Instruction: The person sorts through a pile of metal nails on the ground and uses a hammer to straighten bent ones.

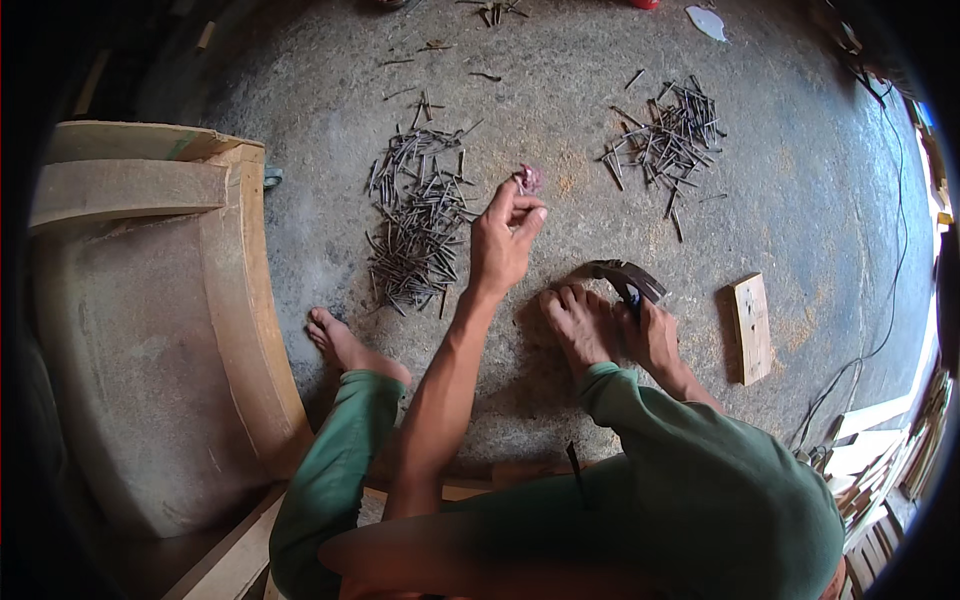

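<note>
My left hand (pixel 504 236) hangs above the floor in front of me, its fingers loosely curled. A small crumpled pinkish-red thing (pixel 529 179) shows right by its index fingertip; I cannot tell whether the fingers hold it or it lies beyond them. Close to the left of this hand lies a large heap of nails (pixel 420 232). Beside my bare right foot, my right hand (pixel 652 334) grips a claw hammer (pixel 628 281), head uppermost. Its handle is mostly hidden by the hand. A smaller nail pile (pixel 679 135) lies farther off to the right.
A short wooden block (pixel 751 328) lies right of the hammer. At left stands a wooden frame piece (pixel 251 300). A thin cable (pixel 896 247) runs along the right side toward stacked wood strips (pixel 874 480). Sawdust patches and a white flat piece (pixel 706 23) mark the concrete floor (pixel 555 97).
</note>
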Action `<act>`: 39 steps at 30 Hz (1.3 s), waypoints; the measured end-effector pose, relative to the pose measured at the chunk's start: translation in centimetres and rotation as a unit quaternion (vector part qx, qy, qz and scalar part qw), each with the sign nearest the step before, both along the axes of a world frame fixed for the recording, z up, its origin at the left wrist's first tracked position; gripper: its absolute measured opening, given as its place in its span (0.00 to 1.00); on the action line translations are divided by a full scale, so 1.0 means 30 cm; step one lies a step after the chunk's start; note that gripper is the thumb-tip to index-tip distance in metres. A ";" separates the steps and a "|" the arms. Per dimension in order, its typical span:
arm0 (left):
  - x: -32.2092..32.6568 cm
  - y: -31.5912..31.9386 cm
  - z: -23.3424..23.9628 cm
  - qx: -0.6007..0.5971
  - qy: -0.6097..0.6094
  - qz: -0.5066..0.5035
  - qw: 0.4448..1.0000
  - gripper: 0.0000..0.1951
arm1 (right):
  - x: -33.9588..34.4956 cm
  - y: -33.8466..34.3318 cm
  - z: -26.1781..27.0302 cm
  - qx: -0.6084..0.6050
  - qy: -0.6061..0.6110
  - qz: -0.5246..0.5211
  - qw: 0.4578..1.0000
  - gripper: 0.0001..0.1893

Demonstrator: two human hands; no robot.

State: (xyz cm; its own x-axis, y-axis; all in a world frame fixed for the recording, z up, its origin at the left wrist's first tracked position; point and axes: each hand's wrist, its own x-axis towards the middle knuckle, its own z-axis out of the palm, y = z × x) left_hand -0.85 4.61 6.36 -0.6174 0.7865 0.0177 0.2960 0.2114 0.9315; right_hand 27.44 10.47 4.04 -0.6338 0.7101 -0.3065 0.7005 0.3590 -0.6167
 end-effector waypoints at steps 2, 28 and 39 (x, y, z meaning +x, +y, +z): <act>0.030 -0.039 -0.057 0.012 -0.089 0.013 0.996 0.13 | -0.015 -0.004 0.016 -0.001 0.015 0.001 1.000 0.15; 0.022 -0.171 -0.155 -0.103 0.053 0.074 0.991 0.21 | -0.030 -0.001 0.040 -0.008 0.043 0.005 0.999 0.16; 0.022 -0.164 -0.150 -0.090 0.048 0.071 0.992 0.25 | -0.051 0.007 0.058 -0.015 0.033 0.001 0.999 0.17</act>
State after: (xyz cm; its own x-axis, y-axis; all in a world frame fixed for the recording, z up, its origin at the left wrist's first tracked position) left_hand -0.18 -0.32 1.87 -0.7250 0.6868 -0.0519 0.3363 0.4187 0.8435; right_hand 25.89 10.67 5.78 -0.6553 0.6995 -0.2852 0.6573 0.3420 -0.6716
